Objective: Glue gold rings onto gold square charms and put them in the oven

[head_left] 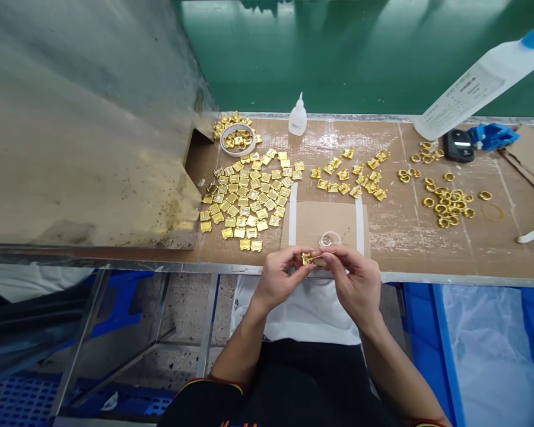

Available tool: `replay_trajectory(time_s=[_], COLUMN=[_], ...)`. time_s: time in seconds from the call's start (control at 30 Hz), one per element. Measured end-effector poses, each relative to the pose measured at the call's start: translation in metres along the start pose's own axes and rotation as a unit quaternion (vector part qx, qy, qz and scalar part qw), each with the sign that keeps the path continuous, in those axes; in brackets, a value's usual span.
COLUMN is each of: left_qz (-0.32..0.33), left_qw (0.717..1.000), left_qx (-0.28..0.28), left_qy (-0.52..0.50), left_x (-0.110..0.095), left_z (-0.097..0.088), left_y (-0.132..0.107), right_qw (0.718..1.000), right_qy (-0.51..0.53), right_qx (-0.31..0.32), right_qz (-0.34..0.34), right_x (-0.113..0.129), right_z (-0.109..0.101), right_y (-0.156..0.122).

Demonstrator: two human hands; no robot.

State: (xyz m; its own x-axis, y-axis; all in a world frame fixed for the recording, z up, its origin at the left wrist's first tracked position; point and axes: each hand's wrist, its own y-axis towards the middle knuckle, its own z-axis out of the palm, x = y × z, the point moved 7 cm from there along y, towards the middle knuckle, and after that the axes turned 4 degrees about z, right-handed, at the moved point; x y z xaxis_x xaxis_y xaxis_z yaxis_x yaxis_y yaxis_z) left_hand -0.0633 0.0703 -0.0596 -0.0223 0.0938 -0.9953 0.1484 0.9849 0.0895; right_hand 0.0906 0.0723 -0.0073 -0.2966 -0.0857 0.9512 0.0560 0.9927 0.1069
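Just nearside of clear cup (321, 239), left fingers (299, 274) pinch gold piece (307, 259), right fingers (343, 252) pinch thin stick (322, 256). Risk: loosened pinch could drop piece off table (471, 261) edge.

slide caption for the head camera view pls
At a cardboard-covered bench, the left hand holds a small gold piece and the right hand a thin stick, gold rings lying rightward.

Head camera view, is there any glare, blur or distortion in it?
In the head view, pale glare streaks the green panel; wide-angle stretch in the head view probably exaggerates the large bottle's lean; in the head view, the left hand and right hand look fairly sharp, but the gold piece is too small for detail.
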Motion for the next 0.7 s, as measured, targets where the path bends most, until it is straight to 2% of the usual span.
replay_trajectory(time_s=[0.3, 0.7], left_qz=[0.022, 0.029], left_qw=[1.000, 1.000], left_qx=[-0.007, -0.008], left_qy=[0.005, 0.003], left_x=[-0.002, -0.003], left_z=[0.000, 0.001], left_y=[0.000, 0.001], right_qw=[1.000, 0.997], right_qy=[-0.014, -0.052], right_qx=[-0.006, -0.001], right_qz=[-0.007, -0.064], right_x=[-0.001, 0.010], right_z=[0.000, -0.001], right_y=[-0.002, -0.002])
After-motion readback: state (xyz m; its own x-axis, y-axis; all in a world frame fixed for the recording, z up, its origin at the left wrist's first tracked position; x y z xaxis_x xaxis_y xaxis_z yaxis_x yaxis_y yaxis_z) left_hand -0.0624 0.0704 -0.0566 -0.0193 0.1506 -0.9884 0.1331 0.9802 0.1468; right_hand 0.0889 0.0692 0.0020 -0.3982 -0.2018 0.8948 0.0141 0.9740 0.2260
